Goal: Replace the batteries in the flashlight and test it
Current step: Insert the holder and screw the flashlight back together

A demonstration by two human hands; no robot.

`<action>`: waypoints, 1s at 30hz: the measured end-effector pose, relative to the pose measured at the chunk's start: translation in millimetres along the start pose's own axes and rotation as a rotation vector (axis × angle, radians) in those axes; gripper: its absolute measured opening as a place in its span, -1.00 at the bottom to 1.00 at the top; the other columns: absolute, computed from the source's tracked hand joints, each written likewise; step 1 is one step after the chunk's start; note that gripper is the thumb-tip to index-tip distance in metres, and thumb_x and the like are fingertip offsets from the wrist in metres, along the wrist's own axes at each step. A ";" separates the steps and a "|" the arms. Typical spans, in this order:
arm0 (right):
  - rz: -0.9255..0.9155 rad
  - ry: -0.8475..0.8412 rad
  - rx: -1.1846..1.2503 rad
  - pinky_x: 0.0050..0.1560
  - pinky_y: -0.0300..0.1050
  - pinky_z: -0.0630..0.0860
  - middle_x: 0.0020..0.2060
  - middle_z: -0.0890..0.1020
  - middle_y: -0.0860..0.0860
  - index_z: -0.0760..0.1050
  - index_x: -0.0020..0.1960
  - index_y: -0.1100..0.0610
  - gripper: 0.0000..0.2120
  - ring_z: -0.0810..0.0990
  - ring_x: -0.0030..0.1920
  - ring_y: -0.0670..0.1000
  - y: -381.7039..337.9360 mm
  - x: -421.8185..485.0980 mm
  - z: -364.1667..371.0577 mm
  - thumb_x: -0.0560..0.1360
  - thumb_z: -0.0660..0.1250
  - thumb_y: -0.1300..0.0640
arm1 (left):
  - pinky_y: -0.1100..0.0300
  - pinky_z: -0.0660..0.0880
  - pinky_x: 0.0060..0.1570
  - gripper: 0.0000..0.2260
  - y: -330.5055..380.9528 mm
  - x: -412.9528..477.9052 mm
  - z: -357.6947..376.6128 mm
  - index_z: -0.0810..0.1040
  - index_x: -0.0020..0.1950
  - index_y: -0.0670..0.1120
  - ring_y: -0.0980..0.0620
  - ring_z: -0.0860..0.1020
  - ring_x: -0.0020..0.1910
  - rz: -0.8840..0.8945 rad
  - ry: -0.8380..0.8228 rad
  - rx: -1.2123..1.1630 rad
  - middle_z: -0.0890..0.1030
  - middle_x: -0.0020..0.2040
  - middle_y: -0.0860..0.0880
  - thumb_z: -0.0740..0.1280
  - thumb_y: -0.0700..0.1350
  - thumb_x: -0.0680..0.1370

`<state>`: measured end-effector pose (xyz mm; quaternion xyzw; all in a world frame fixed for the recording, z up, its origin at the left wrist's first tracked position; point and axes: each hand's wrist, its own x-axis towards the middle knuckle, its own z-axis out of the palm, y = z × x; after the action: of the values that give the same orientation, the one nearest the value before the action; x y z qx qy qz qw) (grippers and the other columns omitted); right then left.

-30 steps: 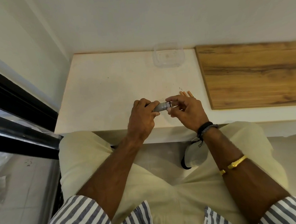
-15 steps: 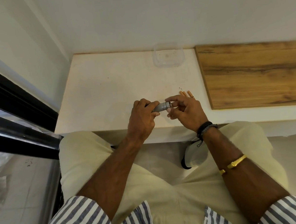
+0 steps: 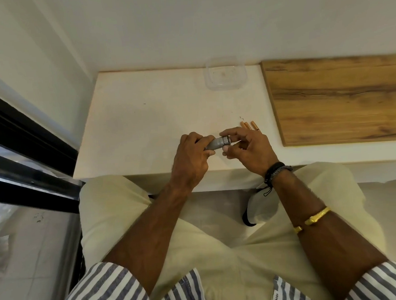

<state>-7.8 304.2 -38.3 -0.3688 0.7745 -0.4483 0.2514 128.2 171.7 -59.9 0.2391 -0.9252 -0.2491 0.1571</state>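
Your left hand (image 3: 190, 159) is wrapped tight round the flashlight (image 3: 216, 143) body, bracing it above the table (image 3: 143, 121) edge; right hand (image 3: 248, 149) fingertips pinch its end, likely twisting the cap. Three batteries (image 3: 249, 125) lie just beyond, within reach. Clear container (image 3: 225, 74) sits far back.

White counter (image 3: 143, 121): three batteries (image 3: 249, 125), clear container (image 3: 226, 76), wooden board (image 3: 338, 97).
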 end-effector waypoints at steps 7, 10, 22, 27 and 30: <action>0.122 0.073 -0.169 -0.32 -0.10 0.69 -0.46 0.65 -0.05 0.62 -0.17 0.10 -0.54 0.65 -0.51 -0.08 -8.8 -1.8 0.4 0.56 0.27 -0.28 | 0.22 0.36 -0.06 -0.71 3.5 -1.2 -3.3 0.56 0.29 -0.09 -0.05 0.41 0.06 0.039 -0.009 0.027 0.55 0.06 -0.09 0.38 -0.17 0.57; 0.181 0.109 -0.232 -0.35 -0.10 0.66 -0.54 0.61 -0.03 0.58 -0.30 0.05 -0.40 0.61 -0.58 -0.05 -9.4 -3.6 1.2 0.54 0.14 -0.42 | 0.22 0.34 -0.06 -0.71 6.1 -1.2 -2.9 0.56 0.29 -0.10 -0.07 0.42 0.05 0.069 -0.014 0.034 0.56 0.06 -0.11 0.38 -0.17 0.56; 0.039 0.102 -0.185 -0.20 -0.14 0.70 -0.32 0.69 -0.05 0.62 -0.02 0.11 -0.73 0.69 -0.37 -0.12 -7.7 -1.8 1.0 0.60 0.35 -0.10 | 0.21 0.38 -0.04 -0.71 4.2 -1.9 -3.5 0.55 0.30 -0.11 -0.04 0.40 0.06 0.014 -0.024 -0.013 0.54 0.07 -0.10 0.36 -0.17 0.58; 0.132 0.073 -0.149 -0.27 -0.14 0.69 -0.18 0.70 -0.03 0.58 0.13 0.07 -0.59 0.71 -0.34 -0.06 -10.9 -3.5 -0.6 0.60 0.24 -0.25 | 0.22 0.36 -0.07 -0.72 6.2 -1.9 -1.8 0.55 0.30 -0.10 0.00 0.38 0.05 0.035 -0.014 -0.023 0.54 0.06 -0.10 0.36 -0.17 0.58; 0.022 -0.026 -0.054 -0.13 -0.11 0.71 0.03 0.70 0.03 0.53 0.32 0.05 -0.69 0.74 -0.16 -0.02 -6.8 -2.8 -4.8 0.59 0.41 0.06 | 0.21 0.35 -0.07 -0.71 2.9 -1.5 -1.3 0.55 0.30 -0.13 -0.05 0.40 0.05 0.012 -0.006 -0.030 0.55 0.07 -0.13 0.37 -0.19 0.57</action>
<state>-7.2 306.6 -29.9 -0.3726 0.7870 -0.4195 0.2565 128.9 174.1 -57.4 0.2304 -0.9233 -0.2630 0.1593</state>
